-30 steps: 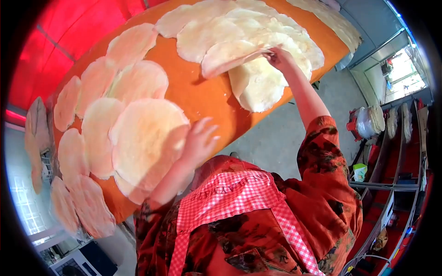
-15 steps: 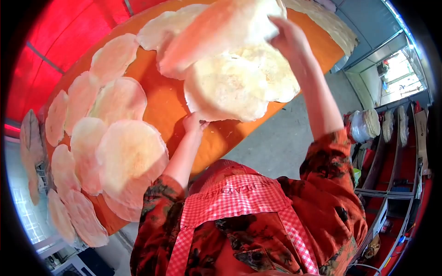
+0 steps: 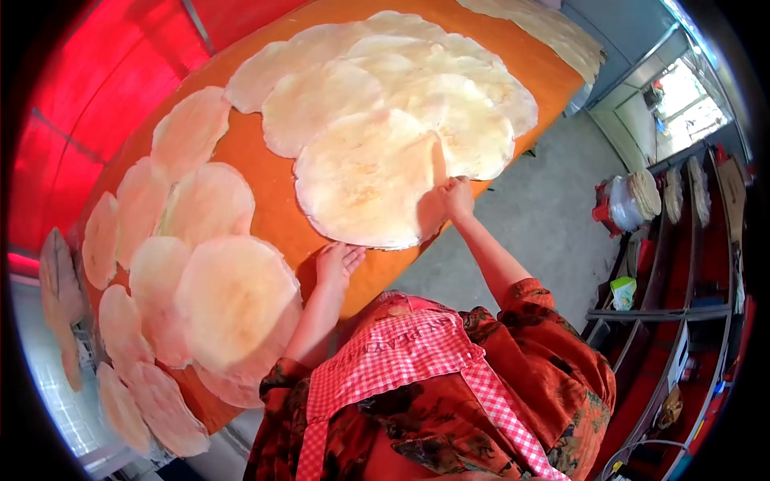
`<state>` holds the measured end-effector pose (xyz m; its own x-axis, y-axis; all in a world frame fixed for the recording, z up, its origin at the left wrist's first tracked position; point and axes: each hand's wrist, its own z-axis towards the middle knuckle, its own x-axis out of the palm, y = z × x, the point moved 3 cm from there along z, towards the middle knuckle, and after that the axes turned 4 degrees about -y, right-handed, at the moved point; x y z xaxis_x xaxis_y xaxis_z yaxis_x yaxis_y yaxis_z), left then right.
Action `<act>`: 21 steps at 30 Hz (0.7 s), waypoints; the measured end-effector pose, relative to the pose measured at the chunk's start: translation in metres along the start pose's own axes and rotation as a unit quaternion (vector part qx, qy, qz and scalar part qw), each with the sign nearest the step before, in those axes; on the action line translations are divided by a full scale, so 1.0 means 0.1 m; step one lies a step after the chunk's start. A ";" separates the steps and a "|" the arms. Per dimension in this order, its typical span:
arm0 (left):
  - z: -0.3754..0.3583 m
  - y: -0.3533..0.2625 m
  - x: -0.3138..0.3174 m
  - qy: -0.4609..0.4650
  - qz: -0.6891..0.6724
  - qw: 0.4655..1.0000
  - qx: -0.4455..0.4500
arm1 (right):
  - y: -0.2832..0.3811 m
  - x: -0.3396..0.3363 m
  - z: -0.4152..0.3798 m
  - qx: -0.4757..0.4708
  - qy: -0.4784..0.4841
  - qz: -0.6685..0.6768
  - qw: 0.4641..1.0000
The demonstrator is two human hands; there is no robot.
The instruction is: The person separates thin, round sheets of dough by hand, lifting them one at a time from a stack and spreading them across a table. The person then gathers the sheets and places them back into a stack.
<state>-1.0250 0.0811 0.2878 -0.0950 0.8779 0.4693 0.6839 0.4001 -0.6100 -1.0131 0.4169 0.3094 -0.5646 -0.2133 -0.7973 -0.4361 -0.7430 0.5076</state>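
A large round flatbread [image 3: 361, 180] lies on top of a pile of overlapping flatbreads [image 3: 401, 60] on the orange table [image 3: 269, 180]. At its near left edge rests my left hand [image 3: 341, 260], palm partly up, fingers stretched out and holding nothing. On its right side, my right hand [image 3: 455, 196] is closed, fingers together at the bread's edge. A second group of thin round flatbreads [image 3: 237, 301] spreads over the left part of the table, some overlapping.
More flat sheets [image 3: 545, 28] lie at the table's far right end. Shelves [image 3: 682, 313] stand on the right, with a stack of round pieces in plastic [image 3: 634, 200]. Grey floor [image 3: 529, 216] shows beside the table. A red wall [image 3: 104, 104] rises at the left.
The large flatbread that was lifted at the back now lies flat on the pile. My right hand has come down and towards me. My left hand's fingers have opened.
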 end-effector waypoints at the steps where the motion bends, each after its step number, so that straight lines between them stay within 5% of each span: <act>1: -0.20 -0.06 0.02 0.011 0.012 1.000 0.007 | -0.21 0.22 0.06 0.039 0.040 0.031 0.998; 2: -0.44 -0.12 0.01 0.019 0.023 0.999 0.013 | -0.36 0.38 0.09 0.077 0.083 0.060 0.992; 3: -0.69 -0.21 -0.01 0.010 0.074 0.996 0.056 | -0.41 0.43 0.08 0.143 0.087 0.238 0.957; 6: -1.37 -0.50 -0.50 0.020 0.158 0.964 0.215 | -0.54 0.47 0.17 0.106 0.201 0.166 0.960; 8: -1.68 -0.54 -1.38 -0.167 0.193 0.878 0.404 | -0.86 0.58 0.37 0.015 0.082 -0.015 0.996; 9: -1.92 -0.60 -1.82 -0.288 0.234 0.804 0.465 | -0.33 0.15 0.20 -0.071 -0.008 -0.110 0.991; 10: -2.17 -0.63 -2.23 -0.395 0.280 0.711 0.510 | 0.24 -0.23 0.01 -0.180 -0.086 -0.087 0.976; 12: -2.50 -0.60 -2.89 -0.568 0.303 0.594 0.482 | 0.99 -0.33 -0.33 -0.184 -0.012 0.098 0.978; 13: -2.48 -0.37 -3.44 -0.562 0.216 0.654 0.458 | 1.47 -0.32 -0.61 -0.147 0.122 0.153 0.970; 15: -2.54 -0.32 -3.55 -0.494 0.043 0.791 0.359 | 2.47 -0.29 -1.45 -0.126 0.350 0.251 0.894; 16: -2.55 -0.28 -3.56 -0.449 -0.047 0.838 0.306 | 2.84 -0.23 -1.88 -0.321 0.343 0.271 0.840; 17: -2.61 -0.12 -3.57 -0.455 -0.033 0.815 0.357 | 3.09 -0.18 -2.37 -0.497 0.307 0.268 0.766; 18: -2.56 -0.06 -3.65 -0.455 -0.002 0.799 0.393 | 3.41 -0.22 -2.81 -0.464 0.406 0.289 0.732; 21: -2.62 -0.24 -3.46 -0.385 -0.093 0.869 0.297 | 3.78 0.03 -3.78 -0.618 0.352 0.211 0.670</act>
<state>-0.8191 -0.3013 0.3071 -0.7759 0.6077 0.1692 0.1323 0.4190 -0.8983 -0.9148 -0.1047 0.3757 0.2057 -0.4925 -0.8456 0.8184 -0.3873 0.4246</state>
